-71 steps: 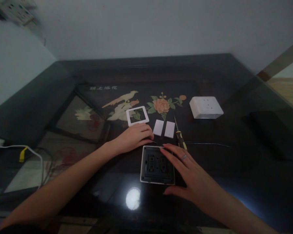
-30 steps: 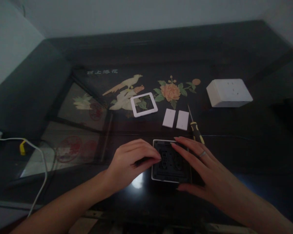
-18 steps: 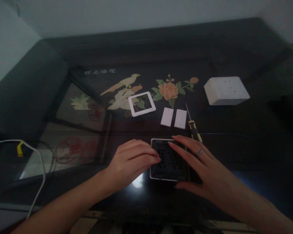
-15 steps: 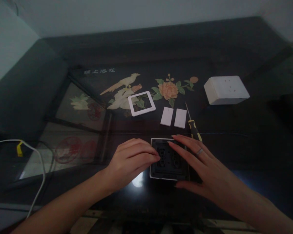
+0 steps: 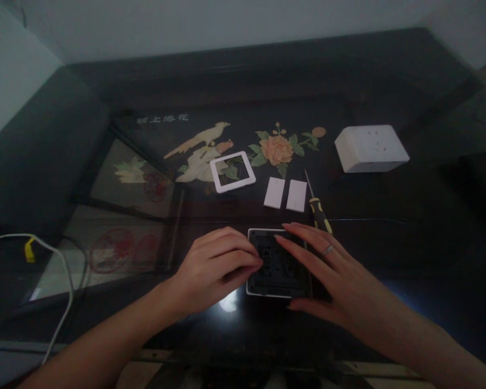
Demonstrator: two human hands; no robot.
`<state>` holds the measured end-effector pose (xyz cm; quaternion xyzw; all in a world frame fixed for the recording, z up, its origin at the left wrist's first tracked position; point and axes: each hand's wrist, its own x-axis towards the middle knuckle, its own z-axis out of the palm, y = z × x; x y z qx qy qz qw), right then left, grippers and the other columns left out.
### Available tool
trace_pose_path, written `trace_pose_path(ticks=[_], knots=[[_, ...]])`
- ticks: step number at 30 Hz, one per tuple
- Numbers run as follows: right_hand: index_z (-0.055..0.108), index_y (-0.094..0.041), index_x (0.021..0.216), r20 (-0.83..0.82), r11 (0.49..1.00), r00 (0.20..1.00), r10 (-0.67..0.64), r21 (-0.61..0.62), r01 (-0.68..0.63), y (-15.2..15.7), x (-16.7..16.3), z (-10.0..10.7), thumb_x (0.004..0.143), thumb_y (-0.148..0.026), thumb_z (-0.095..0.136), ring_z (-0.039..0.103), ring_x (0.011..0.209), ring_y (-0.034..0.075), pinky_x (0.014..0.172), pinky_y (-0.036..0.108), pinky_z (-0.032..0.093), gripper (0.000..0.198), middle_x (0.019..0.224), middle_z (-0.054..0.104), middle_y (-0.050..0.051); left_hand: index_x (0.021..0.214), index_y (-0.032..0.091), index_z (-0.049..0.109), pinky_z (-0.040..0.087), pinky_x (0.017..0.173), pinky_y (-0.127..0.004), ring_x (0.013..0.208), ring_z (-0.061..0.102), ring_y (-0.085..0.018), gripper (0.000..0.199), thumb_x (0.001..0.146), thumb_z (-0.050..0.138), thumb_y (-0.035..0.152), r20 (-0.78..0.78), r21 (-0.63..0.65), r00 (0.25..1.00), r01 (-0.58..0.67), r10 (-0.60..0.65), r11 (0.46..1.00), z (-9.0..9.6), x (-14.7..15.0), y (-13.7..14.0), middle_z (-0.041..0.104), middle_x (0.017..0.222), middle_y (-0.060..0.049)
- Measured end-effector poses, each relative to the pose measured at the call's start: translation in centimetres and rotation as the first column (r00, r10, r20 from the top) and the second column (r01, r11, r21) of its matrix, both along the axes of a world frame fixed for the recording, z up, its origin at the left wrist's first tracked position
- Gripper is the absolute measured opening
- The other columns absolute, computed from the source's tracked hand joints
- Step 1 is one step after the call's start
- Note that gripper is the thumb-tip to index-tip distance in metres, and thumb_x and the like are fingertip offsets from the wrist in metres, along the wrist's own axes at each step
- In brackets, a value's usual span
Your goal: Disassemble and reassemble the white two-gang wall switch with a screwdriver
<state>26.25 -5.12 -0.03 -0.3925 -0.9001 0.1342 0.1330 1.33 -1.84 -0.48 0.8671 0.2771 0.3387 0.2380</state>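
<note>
A square wall switch body [image 5: 277,278], black on top with a thin white rim, lies on the table between my hands. My left hand [image 5: 222,265] reaches over its left side with the fingertips pinched together at the black mechanism. What sits in that pinch, if anything, is hidden. My right hand [image 5: 328,270] spans the switch's right side, fingers at the top edge and thumb at the bottom edge, steadying it. Beyond it lie two white rectangular rocker plates, a left one [image 5: 274,193] and a right one [image 5: 296,195]. Farther left rests a white square frame [image 5: 217,179].
A screwdriver [image 5: 321,217] with a black and yellow handle lies just past my right hand. At the far right stands a white box with socket holes [image 5: 370,148]. A white cable [image 5: 67,270] with a yellow tag runs along the left of the glossy dark table [image 5: 210,81].
The view has shifted slightly, so everything appears a little farther left. Both hands stay at the switch body in nearly the same pose.
</note>
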Motion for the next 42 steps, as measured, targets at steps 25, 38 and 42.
trace_pose_path(ticks=[25, 38, 42], knots=[[0.042, -0.012, 0.144, -0.012, 0.998, 1.000, -0.013, -0.056, 0.012, 0.0, 0.1, 0.0, 0.078, -0.032, 0.078, 0.046, 0.136, 0.036, 0.105, 0.055, 0.050, 0.079, 0.147, 0.048, 0.021, 0.088, 0.018, 0.065, 0.052, 0.066, -0.023, 0.072, 0.062, -0.012, 0.009, 0.083, 0.066, 0.010, -0.037, -0.422, 0.980, -0.194, 0.197, 0.886, 0.3, 0.9, -0.2, 0.062, 0.080, 0.000], [0.039, -0.013, 0.146, -0.021, 0.997, 1.000, -0.010, -0.079, 0.008, -0.1, 0.1, -0.1, 0.082, -0.033, 0.074, 0.040, 0.141, 0.035, 0.108, 0.057, 0.046, 0.076, 0.150, 0.046, 0.020, 0.146, 0.025, 0.035, 0.041, 0.113, -0.053, 0.138, 0.042, -0.034, 0.097, 0.067, 0.086, 0.047, -0.304, -0.361, 0.952, -0.157, 0.044, 0.919, 0.9, -0.8, -0.2, 0.041, 0.148, -0.016], [0.038, -0.014, 0.146, -0.028, 0.996, 0.999, -0.025, -0.084, 0.023, -0.1, 0.1, -0.1, 0.083, -0.028, 0.071, 0.038, 0.142, 0.035, 0.109, 0.058, 0.045, 0.072, 0.150, 0.045, 0.020, 0.149, 0.026, 0.027, 0.041, 0.114, -0.054, 0.138, 0.044, -0.032, 0.101, 0.068, 0.087, 0.038, -0.366, -0.393, 0.931, -0.151, -0.004, 0.907, 0.7, -0.6, -0.8, 0.042, 0.149, -0.016]])
